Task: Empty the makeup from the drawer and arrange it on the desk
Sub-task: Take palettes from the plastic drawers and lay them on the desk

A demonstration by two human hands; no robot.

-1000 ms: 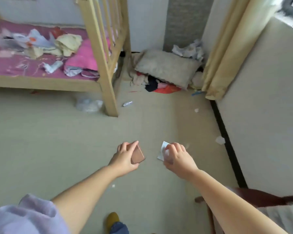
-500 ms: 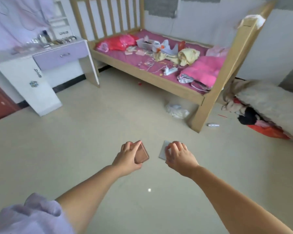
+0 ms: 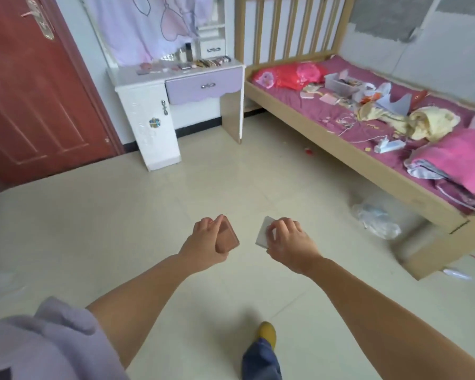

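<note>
My left hand (image 3: pixel 203 241) grips a rose-brown compact case (image 3: pixel 227 237) out in front of me, over the floor. My right hand (image 3: pixel 288 239) holds a flat white case (image 3: pixel 263 232) beside it. Across the room stands the white desk (image 3: pixel 148 78) with its lilac drawer (image 3: pixel 203 86) closed. Several makeup items (image 3: pixel 192 65) lie in a row on the desktop, with a few bottles behind them.
A red door (image 3: pixel 33 86) is left of the desk. A wooden bed (image 3: pixel 368 149) with a cluttered pink mattress runs along the right. A crumpled plastic bag (image 3: pixel 376 218) lies on the tiled floor near the bed's leg.
The view has swung left, from the bed's end and a curtain corner to the desk and door. Both hands keep their holds on the two cases.
</note>
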